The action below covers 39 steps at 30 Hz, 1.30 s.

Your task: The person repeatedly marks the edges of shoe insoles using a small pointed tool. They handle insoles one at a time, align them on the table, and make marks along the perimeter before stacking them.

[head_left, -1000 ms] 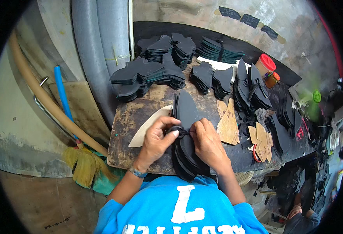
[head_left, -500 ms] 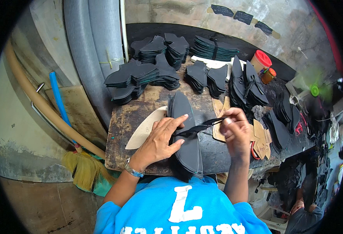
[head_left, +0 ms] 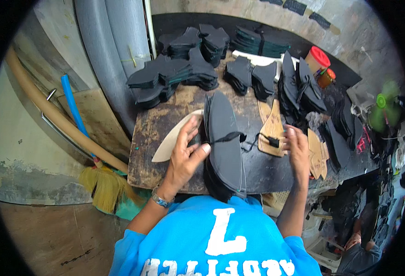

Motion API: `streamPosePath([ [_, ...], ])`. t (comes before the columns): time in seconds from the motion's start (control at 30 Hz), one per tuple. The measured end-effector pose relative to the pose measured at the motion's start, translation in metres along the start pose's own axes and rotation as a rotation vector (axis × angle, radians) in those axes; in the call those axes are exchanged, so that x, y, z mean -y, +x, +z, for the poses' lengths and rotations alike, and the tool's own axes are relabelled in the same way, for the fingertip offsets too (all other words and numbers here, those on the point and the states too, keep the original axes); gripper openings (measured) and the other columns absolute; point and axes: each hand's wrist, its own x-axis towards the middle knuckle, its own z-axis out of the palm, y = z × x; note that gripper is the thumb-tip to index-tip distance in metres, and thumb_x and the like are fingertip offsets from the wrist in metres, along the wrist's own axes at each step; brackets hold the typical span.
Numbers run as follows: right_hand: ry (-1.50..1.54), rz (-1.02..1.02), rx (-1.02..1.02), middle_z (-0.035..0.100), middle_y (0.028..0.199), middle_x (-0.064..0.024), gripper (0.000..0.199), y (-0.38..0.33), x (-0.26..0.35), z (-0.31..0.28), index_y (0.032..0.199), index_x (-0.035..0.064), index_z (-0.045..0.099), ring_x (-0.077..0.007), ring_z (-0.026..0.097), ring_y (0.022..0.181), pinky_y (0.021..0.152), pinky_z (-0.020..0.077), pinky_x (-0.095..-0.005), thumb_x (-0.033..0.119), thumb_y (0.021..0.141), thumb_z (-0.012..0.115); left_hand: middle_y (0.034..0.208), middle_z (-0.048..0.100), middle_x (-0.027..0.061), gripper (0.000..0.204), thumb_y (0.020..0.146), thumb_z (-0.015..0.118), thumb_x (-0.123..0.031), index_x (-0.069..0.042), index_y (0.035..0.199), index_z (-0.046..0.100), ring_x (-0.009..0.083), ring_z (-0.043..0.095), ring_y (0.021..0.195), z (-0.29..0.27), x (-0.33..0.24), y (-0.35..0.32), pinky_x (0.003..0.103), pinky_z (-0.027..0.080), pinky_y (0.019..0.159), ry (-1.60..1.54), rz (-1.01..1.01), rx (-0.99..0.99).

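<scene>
left hand [head_left: 186,154] at frame centre, fingers spread and pressed on the left edge of a black stack [head_left: 225,147] of long flat cut pieces that runs from centre toward the lower edge, over the worn table [head_left: 154,138]. thumb hooks the front of it.

right hand [head_left: 298,149], right of centre, fingers curled, pinching a black strap [head_left: 250,138]. the strap runs taut from the stack top across to that hand, with a small dark tab near its end. whether it goes round the stack or only lies over it, cannot tell.

step in hand, by my reading: binding the stack with the strap, mid-pull. next move would call for the left hand to hold the pile square while the right takes up slack evenly, or the pieces fan out.

a pale pointed template [head_left: 172,138] lies under the left hand, left of the stack. tan cardboard patterns [head_left: 271,129] just right of it.

more black piles [head_left: 175,76] across upper centre of the frame.

containers: round tub with red lid [head_left: 317,57] at upper right, cream body; a small amber jar [head_left: 325,77] touching below it. labels too small to tell.

blue pipe [head_left: 73,106] and broom [head_left: 103,184] at left.
</scene>
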Motion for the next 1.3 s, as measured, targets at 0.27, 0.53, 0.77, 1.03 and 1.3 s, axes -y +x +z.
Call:
streamPosePath([
  [0.27,-0.040,0.136,0.484,0.061,0.120,-0.0323,0.085,-0.042,0.068,0.104,0.129,-0.0116,0.050,-0.0381,0.061,0.116,0.096,0.0478,-0.0448,0.061,0.088,0.062,0.148,0.033,0.0209,0.088,0.093,0.060,-0.047,-0.009,0.156,0.012,0.0291,0.040,0.133,-0.005,0.009,-0.005,0.050,0.036,0.104,-0.365,-0.454,0.086],
  [0.53,0.041,0.149,0.508,0.058,0.123,-0.0323,0.078,-0.049,0.068,0.106,0.124,-0.0082,0.053,-0.0389,0.058,0.118,0.098,0.0458,-0.0431,0.059,0.087,0.064,0.156,0.030,0.0229,0.083,0.081,0.066,-0.026,-0.001,0.151,0.031,0.0364,0.023,0.149,-0.005,-0.036,0.039,0.046,0.019,0.121,0.650,0.525,0.211],
  [0.77,-0.295,-0.290,0.310,0.055,0.117,-0.0221,0.041,-0.027,0.037,0.076,0.127,0.0032,0.059,-0.0379,0.051,0.113,0.099,0.0398,-0.0440,0.032,0.099,0.058,0.145,0.049,0.0150,0.065,0.076,0.061,-0.019,-0.007,0.140,0.051,0.0370,0.028,0.146,0.010,-0.065,0.125,0.055,0.018,0.119,1.126,0.417,1.074],
  [1.03,-0.479,-0.403,0.406,0.055,0.101,-0.0199,0.017,-0.032,0.004,0.028,0.097,0.0008,0.053,-0.0386,0.053,0.096,0.084,0.0454,-0.0444,0.013,0.092,0.063,0.142,0.051,0.0119,0.058,0.081,0.067,-0.024,-0.014,0.137,0.056,0.0341,0.028,0.147,0.007,-0.069,0.134,0.061,0.015,0.118,1.197,0.291,1.186],
  [1.3,-0.362,-0.248,0.213,0.061,0.092,-0.0147,0.015,-0.030,0.029,0.003,0.099,-0.0012,0.061,-0.0276,0.061,0.087,0.078,0.0481,-0.0362,0.013,0.095,0.062,0.145,0.046,0.0124,0.053,0.085,0.071,-0.033,-0.015,0.133,0.058,0.0362,0.023,0.148,-0.009,-0.051,0.126,0.061,0.013,0.118,0.965,0.477,0.949],
])
